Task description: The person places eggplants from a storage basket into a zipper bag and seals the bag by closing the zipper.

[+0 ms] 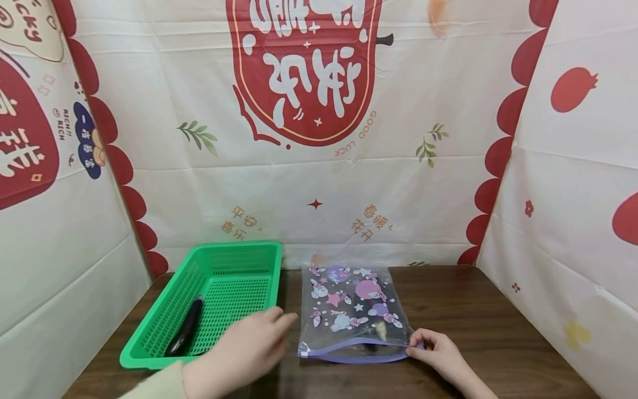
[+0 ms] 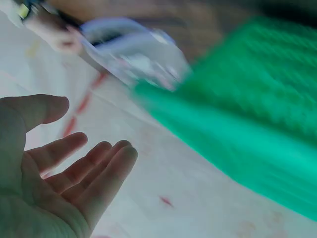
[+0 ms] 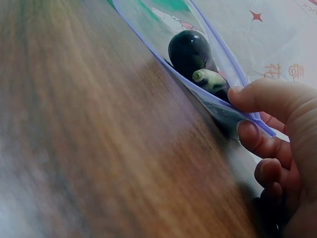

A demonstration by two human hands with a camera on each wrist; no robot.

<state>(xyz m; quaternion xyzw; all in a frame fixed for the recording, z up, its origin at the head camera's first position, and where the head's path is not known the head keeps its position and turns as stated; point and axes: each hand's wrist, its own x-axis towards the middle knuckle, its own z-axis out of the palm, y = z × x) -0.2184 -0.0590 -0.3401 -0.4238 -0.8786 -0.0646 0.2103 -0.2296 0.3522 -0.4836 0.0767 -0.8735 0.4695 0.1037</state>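
A clear zip bag with a purple slider zip and rabbit and star prints lies flat on the table, its mouth parted towards me. Inside it the right wrist view shows dark eggplants, one with a pale green stem end. My right hand pinches the right corner of the bag's mouth between thumb and index finger. Blurred in the head view, my left hand hovers by the green basket's near right corner, holding nothing; its fingers are spread apart from the thumb. One eggplant lies in the green basket.
The dark wooden table carries the basket at left and the bag at centre. A printed white cloth hangs behind and at both sides. The zip's slider sits at the bag's left corner.
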